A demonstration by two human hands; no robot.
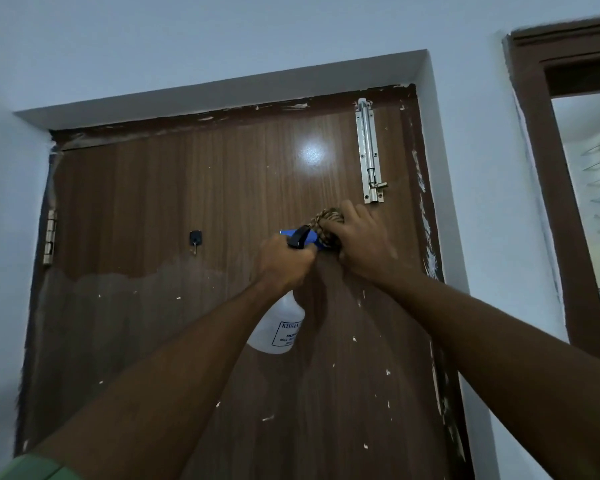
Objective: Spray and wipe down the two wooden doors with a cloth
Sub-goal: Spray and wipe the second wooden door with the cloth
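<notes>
Under the left hand (284,261), whose fingers curl round the neck and black trigger, hangs a spray bottle (278,327): white and translucent, blue head up by the knuckles; how much liquid it holds cannot be told. Its label, below the fingers, reads "KISSAN" in blue; the smaller lines beneath are too blurred to read. Just beside that hand, to its right and touching the nozzle end, the right hand (361,237) grips a bunched brown checked cloth (328,221), which pokes out above and left of its fingers and lies against the door (187,188).

Door: brown wood-grain laminate, shut in a white recess, flecked with pale paint specks and scrapes, more so below the hands and along the right edge. Above the right fingers sits a silver bolt (369,150); a bright glare lies left of it. Left of the left fingers is a small black hook (195,239), and farther left a hinge (50,237). Pale blue walls surround the recess; far right stands a second brown frame (548,161).
</notes>
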